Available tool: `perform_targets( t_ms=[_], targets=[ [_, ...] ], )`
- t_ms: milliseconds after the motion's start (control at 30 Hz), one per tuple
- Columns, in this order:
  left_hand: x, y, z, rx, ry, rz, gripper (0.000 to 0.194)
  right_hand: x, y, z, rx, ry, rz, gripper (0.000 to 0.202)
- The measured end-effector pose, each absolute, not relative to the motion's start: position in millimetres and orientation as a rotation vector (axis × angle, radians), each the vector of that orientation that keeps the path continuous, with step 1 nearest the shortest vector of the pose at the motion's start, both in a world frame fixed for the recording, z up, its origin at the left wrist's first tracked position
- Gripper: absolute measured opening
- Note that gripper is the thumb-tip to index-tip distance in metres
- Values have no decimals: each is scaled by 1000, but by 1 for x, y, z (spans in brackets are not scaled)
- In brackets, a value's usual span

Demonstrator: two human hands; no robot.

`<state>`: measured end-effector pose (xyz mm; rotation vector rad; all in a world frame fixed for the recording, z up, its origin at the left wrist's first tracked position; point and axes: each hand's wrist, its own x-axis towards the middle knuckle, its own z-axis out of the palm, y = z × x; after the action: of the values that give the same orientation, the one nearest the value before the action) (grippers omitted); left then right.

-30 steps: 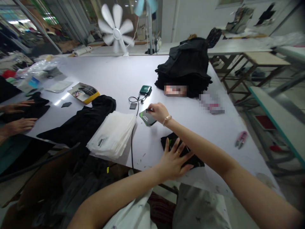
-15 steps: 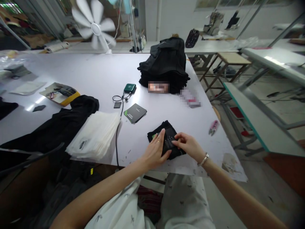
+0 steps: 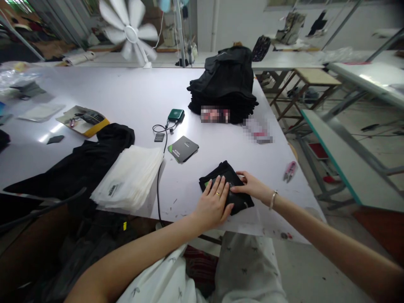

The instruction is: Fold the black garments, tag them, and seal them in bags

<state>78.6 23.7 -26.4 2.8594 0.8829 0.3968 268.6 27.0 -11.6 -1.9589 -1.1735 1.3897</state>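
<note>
A folded black garment (image 3: 241, 205) lies near the table's front edge, with a dark card showing a green corner (image 3: 206, 183) on top. My left hand (image 3: 214, 204) rests flat over the card and cloth, its fingers stretched out, and hides most of the card. At the garment's right side is my right hand (image 3: 254, 188), thumb on top and fingers bent around the edge of the cloth. To the left lies a small stack of dark cards with green corners (image 3: 184, 149). Thread snips with pink handles (image 3: 290, 171) lie right of my right hand.
A tall pile of black garments (image 3: 227, 80) stands farther back. On the left are a stack of white bags (image 3: 129, 179), a loose black garment (image 3: 78, 162) and a booklet (image 3: 82, 120). A green device (image 3: 176, 115) trails a black cable (image 3: 158, 185). A white fan (image 3: 131, 34) stands behind.
My left hand has slid right and now covers most of the card's printing. My right hand has moved from the card to the garment's right edge. The view has shifted slightly.
</note>
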Motion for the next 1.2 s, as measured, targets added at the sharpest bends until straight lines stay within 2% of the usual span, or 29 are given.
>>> perform_targets(
  t_ms=[100,167,333,400,500,567,700,900,1200],
  targets=[
    [77,22,-27,2873,907,396,59,264,41,1,-1934,-1093,1617,49],
    [76,21,-27,2885,920,399,60,259,45,7,-1952,-1076,1609,44],
    [75,20,-25,2879,935,374,60,253,36,14,-1863,-788,1593,77],
    [76,19,-24,2866,939,371,60,253,32,13,-1855,-707,1632,66],
    [78,18,-23,2850,942,376,60,253,31,13,-1829,-669,1792,38],
    [78,18,-22,2845,949,381,61,253,32,13,-1821,-660,1812,32],
    [78,17,-22,2848,936,376,61,252,32,18,-1907,-604,1660,40],
    [78,15,-20,2829,903,369,60,255,26,28,-1809,-556,1864,32],
    [74,16,-13,2807,850,324,60,259,17,24,-1745,-770,1834,53]
  ],
)
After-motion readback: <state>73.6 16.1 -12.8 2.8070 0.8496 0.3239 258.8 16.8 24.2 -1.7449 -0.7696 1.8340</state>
